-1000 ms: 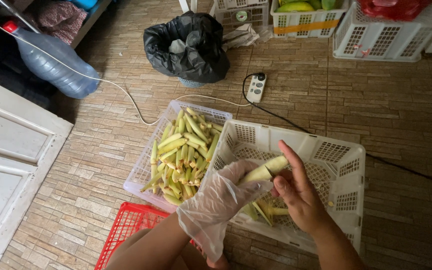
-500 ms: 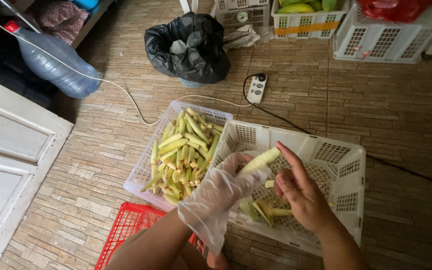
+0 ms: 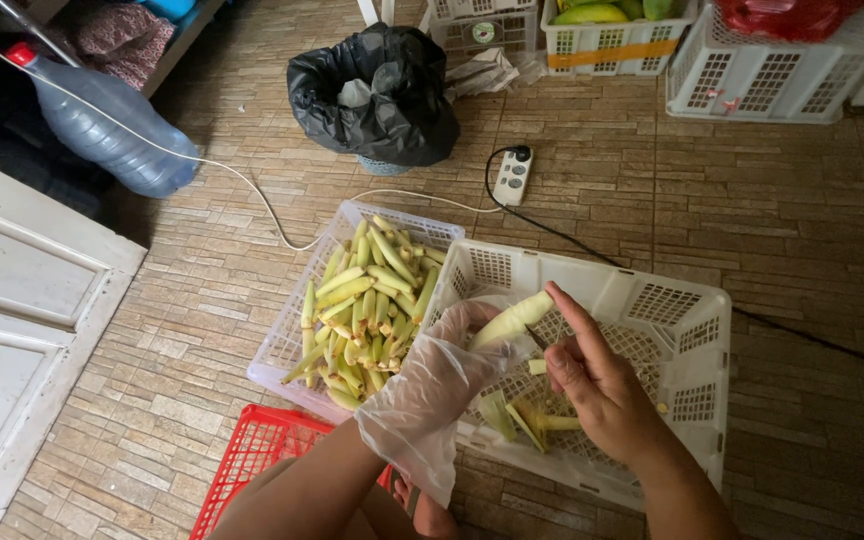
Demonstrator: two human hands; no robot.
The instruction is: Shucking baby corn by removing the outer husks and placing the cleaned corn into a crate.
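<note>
Five plastic baskets (image 3: 652, 300), one black bag (image 3: 377, 95), one water bottle (image 3: 112, 140), one power strip (image 3: 512, 177).

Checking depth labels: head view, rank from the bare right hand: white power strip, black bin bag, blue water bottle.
1. White power strip, straight beyond the right hand on the tiled floor.
2. Black bin bag, farther, up and left.
3. Blue water bottle, far left, farthest.

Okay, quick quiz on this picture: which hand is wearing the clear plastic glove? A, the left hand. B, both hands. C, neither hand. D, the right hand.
A: the left hand is covered by a loose clear plastic glove while it holds the pale green stalk over the white basket, and the right hand is bare.
</note>
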